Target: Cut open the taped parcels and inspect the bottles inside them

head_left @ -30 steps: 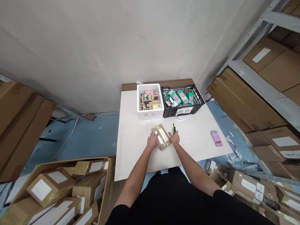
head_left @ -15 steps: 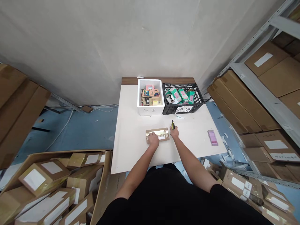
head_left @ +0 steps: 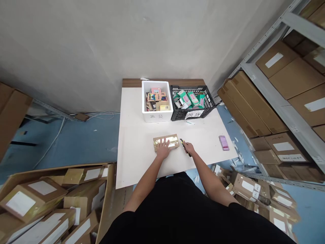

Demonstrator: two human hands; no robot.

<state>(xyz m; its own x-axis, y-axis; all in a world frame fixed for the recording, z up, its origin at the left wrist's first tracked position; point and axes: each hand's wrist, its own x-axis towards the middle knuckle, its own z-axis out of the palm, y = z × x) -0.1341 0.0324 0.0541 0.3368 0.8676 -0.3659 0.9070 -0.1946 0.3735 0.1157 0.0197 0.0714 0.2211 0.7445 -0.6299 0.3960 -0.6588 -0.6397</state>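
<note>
A small taped cardboard box (head_left: 173, 139) with a white label lies on the white table (head_left: 134, 152). My left hand (head_left: 163, 149) rests flat on its left part, fingers spread. My right hand (head_left: 189, 148) grips a black and yellow box cutter (head_left: 183, 142), whose tip points up and left beside the box's right end, apart from it. Beyond the box stand a white foam bin (head_left: 157, 117) of small colourful packs and a black plastic crate (head_left: 175, 117) holding green and pink cartons.
A large carton (head_left: 111, 183) full of parcels stands at the lower left. Shelves (head_left: 276, 98) with boxes line the right, and more parcels (head_left: 246, 189) lie on the floor below. A pixelated purple item (head_left: 223, 143) lies at the table's right side.
My left hand has spread its fingers on the box. In my right hand, the box cutter has turned from upright to tilting leftward toward the box. The whole view has shifted somewhat.
</note>
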